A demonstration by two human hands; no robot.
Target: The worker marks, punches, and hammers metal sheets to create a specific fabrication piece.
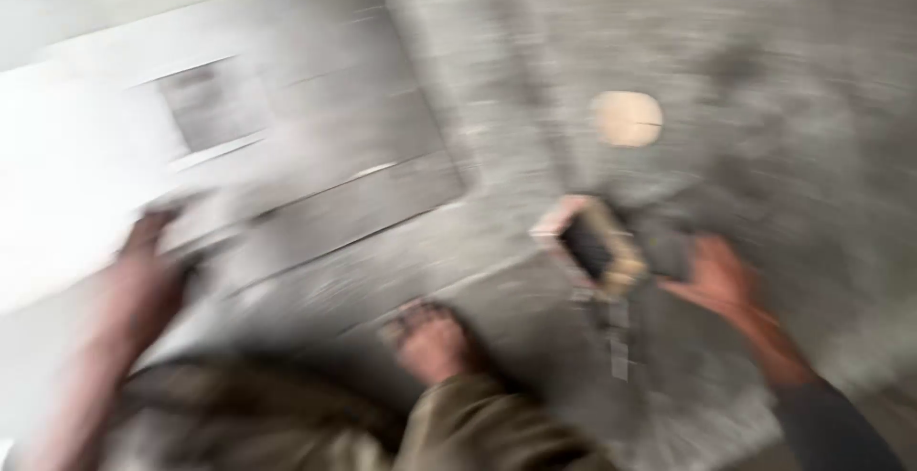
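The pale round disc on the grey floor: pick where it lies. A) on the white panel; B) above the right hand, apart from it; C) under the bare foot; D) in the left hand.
B: the pale round disc lies on bare floor, well above the right hand, touching nothing.

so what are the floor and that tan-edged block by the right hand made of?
Rough grey floor: likely bare concrete or cement, matte and mottled with pale dusty patches. Small tan-edged block with a dark face, just beside the right hand: possibly wood with a dark pad, but motion blur leaves it open. Pale round patch on the floor: material unreadable.
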